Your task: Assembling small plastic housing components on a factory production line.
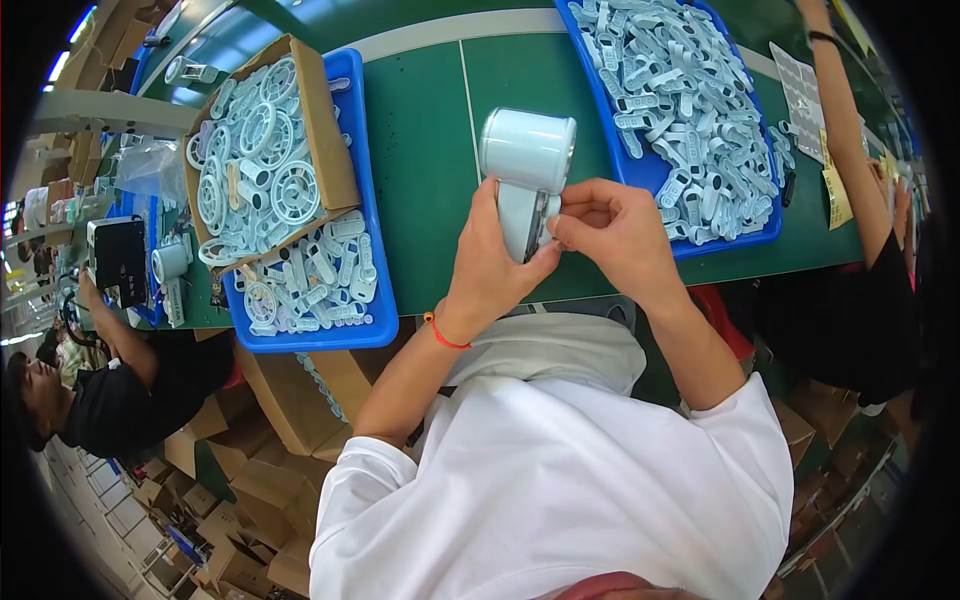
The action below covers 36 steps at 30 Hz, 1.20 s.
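Observation:
My left hand (487,240) is wrapped round the handle of a pale blue handheld appliance (527,150). It stands nearly upright over the green table, its cylindrical head at the top. A dark slot runs along the handle's right side. At that slot, the thumb and forefinger of my right hand (620,230) are pinched together, against a small pale part (550,212). Whether they grip that part or only press it, I cannot make out.
On the left, a blue tray (385,320) bears a cardboard box (335,130) of pale ring-shaped parts. Another blue tray (650,172) at right is heaped with small pale pieces. Co-workers sit on both sides; one's arm (845,110) reaches across at right. Green tabletop (425,130) lies between the trays.

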### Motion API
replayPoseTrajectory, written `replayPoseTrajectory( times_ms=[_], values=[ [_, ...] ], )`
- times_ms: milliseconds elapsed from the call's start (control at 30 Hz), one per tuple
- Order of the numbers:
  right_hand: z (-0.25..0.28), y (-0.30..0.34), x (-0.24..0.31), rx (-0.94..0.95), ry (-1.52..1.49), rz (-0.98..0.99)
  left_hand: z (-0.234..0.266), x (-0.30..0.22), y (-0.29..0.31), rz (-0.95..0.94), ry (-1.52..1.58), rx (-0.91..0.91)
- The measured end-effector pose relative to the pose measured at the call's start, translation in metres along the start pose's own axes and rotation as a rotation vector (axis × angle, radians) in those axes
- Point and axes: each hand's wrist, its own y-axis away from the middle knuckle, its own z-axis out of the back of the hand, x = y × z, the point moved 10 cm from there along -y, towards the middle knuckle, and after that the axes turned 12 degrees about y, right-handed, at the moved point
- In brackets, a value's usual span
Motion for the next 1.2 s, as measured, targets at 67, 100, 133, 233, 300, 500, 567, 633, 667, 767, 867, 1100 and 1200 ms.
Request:
replayPoseTrajectory(
  times_ms=[67,100,133,233,300,500,567,633,667,767,867,1100,1200],
  values=[
    [0.001,0.002,-0.002,-0.023,-0.042,0.007,-0.001,0.0,0.001,0.023,-0.005,0.008],
    [0.001,0.001,0.0,-0.023,-0.04,0.008,-0.001,-0.002,-0.001,0.022,-0.004,0.006],
    [0.002,0.0,0.002,-0.027,-0.026,0.002,-0.001,0.0,-0.002,0.049,0.015,0.006],
    [0.0,-0.001,0.005,-0.024,-0.023,-0.003,0.0,0.005,-0.002,0.065,0.06,0.005],
    [0.001,-0.002,0.005,-0.016,-0.036,-0.002,0.001,0.006,-0.002,0.053,0.085,0.003],
    [0.001,-0.005,0.002,0.006,0.011,-0.047,-0.001,0.003,-0.003,0.035,0.023,0.014],
    [0.002,-0.004,0.002,-0.022,-0.023,-0.056,0.0,0.003,-0.003,0.029,-0.009,0.001],
    [0.004,-0.006,0.001,0.01,-0.005,-0.092,0.0,0.002,-0.002,0.008,-0.036,0.007],
    [0.003,-0.008,-0.002,0.04,0.013,-0.127,-0.001,0.0,-0.002,-0.015,-0.064,0.012],
    [0.001,-0.013,-0.003,0.09,-0.022,-0.152,-0.001,-0.002,-0.005,0.004,-0.025,0.033],
    [-0.003,-0.018,0.008,0.093,0.045,-0.042,0.003,0.011,-0.005,0.086,0.066,0.035],
    [-0.044,-0.015,-0.006,0.214,-0.472,0.15,-0.015,0.023,0.008,0.368,0.711,0.205],
    [-0.049,-0.009,-0.004,0.227,-0.679,0.067,-0.011,0.023,0.01,0.357,0.67,0.2]
  ],
)
